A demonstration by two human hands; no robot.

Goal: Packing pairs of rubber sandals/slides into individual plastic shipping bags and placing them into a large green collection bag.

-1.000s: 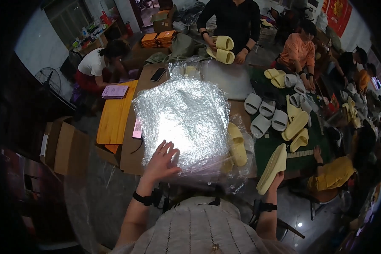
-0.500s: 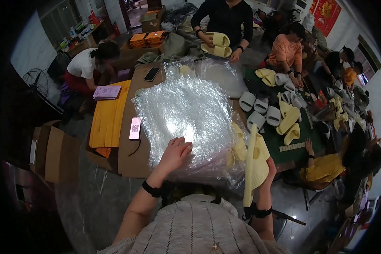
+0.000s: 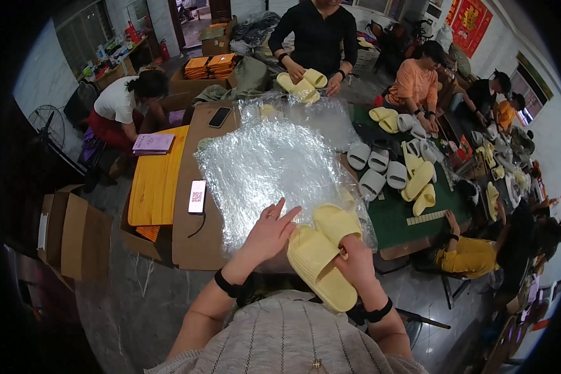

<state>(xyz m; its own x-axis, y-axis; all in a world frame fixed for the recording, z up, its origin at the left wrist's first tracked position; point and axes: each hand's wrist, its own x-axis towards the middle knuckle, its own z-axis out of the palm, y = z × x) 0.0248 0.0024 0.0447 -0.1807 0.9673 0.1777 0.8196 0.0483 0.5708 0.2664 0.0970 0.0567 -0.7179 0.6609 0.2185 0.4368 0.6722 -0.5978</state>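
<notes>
A pair of pale yellow slippers is gripped in my right hand, the two overlapping just above the near edge of the table. My right fingers reach in at the slippers' straps. Beside the slippers, my left hand has its fingers spread over a pile of shiny clear plastic bags; it holds nothing. Whether its fingertips touch the top bag I cannot tell. The slippers hide the pile's near right corner, where more pale yellow shows through the plastic.
Left of the bags lie a lit phone and a dark phone on cardboard. Grey and yellow slippers crowd a green mat at right. Across the table a person handles yellow slippers. Other people work around.
My right hand has brought the slippers up and leftward from the right side, turning them from edge-on to flat. My left hand has shifted slightly right, its fingers spread wider.
</notes>
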